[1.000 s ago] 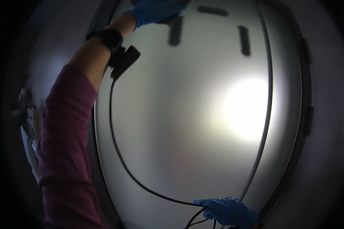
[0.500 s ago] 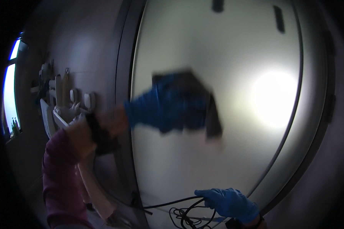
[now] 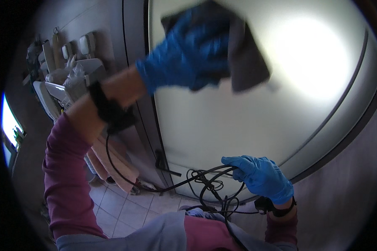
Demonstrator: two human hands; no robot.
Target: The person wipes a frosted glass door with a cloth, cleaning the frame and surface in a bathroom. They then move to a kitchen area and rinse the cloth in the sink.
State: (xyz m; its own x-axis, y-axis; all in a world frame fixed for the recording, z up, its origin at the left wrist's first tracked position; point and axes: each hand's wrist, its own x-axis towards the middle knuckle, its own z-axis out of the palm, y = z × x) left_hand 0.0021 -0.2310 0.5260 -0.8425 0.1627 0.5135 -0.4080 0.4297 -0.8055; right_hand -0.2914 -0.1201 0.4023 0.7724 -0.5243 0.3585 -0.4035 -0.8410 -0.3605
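Note:
My left hand (image 3: 188, 58), in a blue glove, grips a dark grey cloth (image 3: 249, 58). The hand is raised in front of a frosted, pale door panel (image 3: 205, 125), and part of the cloth hangs past the fingers; whether it touches the panel I cannot tell. Lower and to the right, my right hand (image 3: 264, 178), also in a blue glove, is closed on a black cable (image 3: 188, 182). Loops of that cable hang beneath the right hand. Both wrists wear black straps, and the cable runs to the left one.
A dark door handle (image 3: 169, 170) sticks out at the panel's lower left. Left of the dark frame are pink towels (image 3: 117, 163), white wall-mounted holders (image 3: 87, 45) and a plastic bag (image 3: 74, 79). Pale tiles (image 3: 130, 211) cover the floor; a bright window (image 3: 10, 121) is at far left.
The view has tipped downward, so the floor and my clothing now show. Both hands appear higher in the picture, still holding the cloth and the cable.

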